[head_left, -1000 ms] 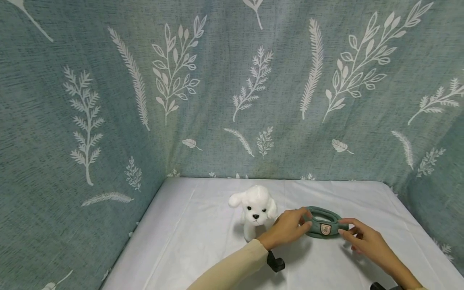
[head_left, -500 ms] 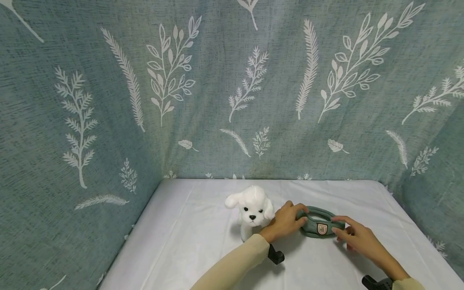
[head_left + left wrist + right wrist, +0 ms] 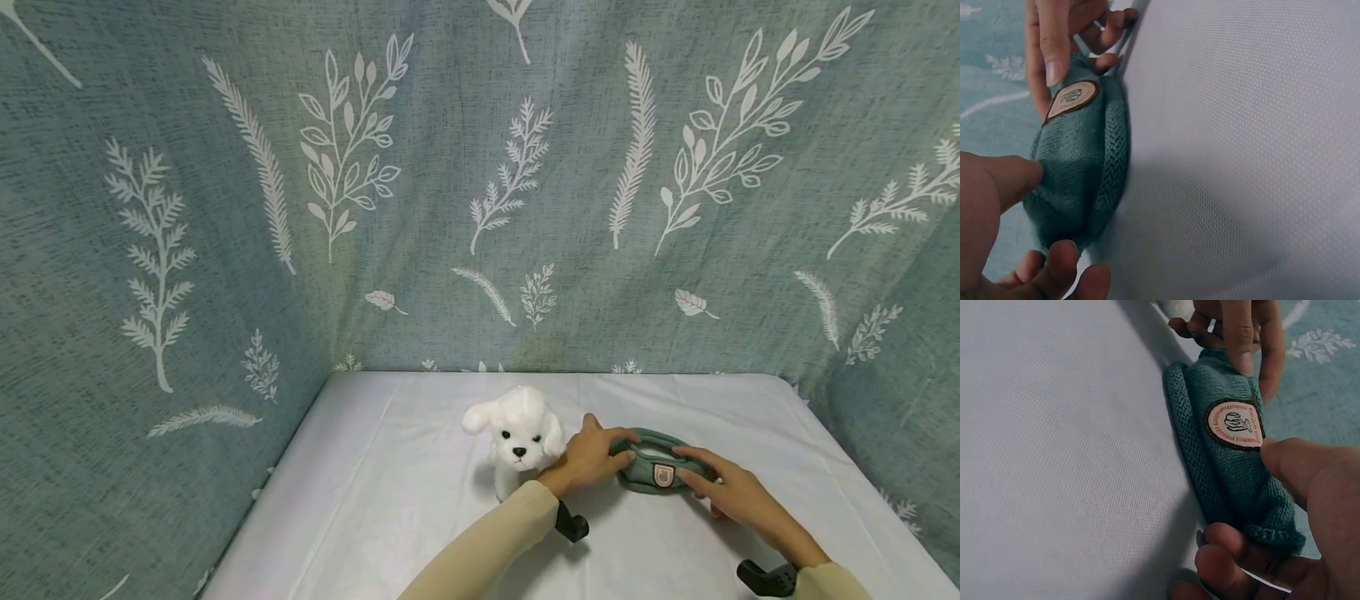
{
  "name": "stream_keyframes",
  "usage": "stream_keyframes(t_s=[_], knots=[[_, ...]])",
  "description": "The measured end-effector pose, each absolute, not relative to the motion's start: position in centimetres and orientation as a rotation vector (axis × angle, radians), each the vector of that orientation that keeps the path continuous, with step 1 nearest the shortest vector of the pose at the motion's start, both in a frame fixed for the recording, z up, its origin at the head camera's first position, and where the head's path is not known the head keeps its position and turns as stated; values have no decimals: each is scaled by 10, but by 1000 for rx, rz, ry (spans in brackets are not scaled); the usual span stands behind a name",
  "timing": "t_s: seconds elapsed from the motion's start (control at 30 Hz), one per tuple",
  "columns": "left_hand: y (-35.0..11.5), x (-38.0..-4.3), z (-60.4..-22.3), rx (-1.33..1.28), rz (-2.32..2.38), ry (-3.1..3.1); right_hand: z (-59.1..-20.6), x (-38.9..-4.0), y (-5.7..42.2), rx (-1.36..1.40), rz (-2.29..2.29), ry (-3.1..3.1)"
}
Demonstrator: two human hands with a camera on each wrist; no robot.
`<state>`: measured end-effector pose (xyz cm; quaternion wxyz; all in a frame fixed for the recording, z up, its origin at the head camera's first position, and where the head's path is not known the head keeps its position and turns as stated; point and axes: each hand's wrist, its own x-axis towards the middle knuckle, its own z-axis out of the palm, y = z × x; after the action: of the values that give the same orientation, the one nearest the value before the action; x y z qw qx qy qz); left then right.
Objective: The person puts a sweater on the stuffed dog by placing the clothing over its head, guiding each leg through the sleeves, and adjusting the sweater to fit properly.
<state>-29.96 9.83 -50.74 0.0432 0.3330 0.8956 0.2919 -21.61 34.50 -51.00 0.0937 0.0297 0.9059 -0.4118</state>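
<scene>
A green knitted band (image 3: 637, 477) with rolled edges lies on the white table as an oval ring, a pale badge (image 3: 663, 476) on its near side. My left hand (image 3: 588, 457) grips its left end, with the thumb (image 3: 1019, 178) against the knit and fingers round the end. At the other end my right hand (image 3: 735, 492) holds the band, its thumb (image 3: 1291, 464) beside the badge's edge and the fingers curled at the rolled rim. A white plush dog (image 3: 521, 421) stands upright just left of my left hand, partly hidden by that wrist.
White cloth covers the table (image 3: 405, 467). Green curtains (image 3: 442, 208) with white leaf prints rise behind it and along both sides. A black wrist mount (image 3: 572, 523) sits under my left wrist, another (image 3: 765, 577) at the right one.
My right hand has come in further over the band's right end, and its fingers now grip it. The left hand has shifted slightly at the left end. The camera view has drifted a little.
</scene>
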Motion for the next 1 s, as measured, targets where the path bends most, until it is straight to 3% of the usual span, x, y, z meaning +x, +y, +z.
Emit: stream_keyframes(t_s=[0.57,1.0], knots=[[98,-302,-513,1066,1024,2645,-511,-221,340,103,-1303,2604],[94,-308,-521,897,1308,2451,-512,-221,343,96,-1455,2492]])
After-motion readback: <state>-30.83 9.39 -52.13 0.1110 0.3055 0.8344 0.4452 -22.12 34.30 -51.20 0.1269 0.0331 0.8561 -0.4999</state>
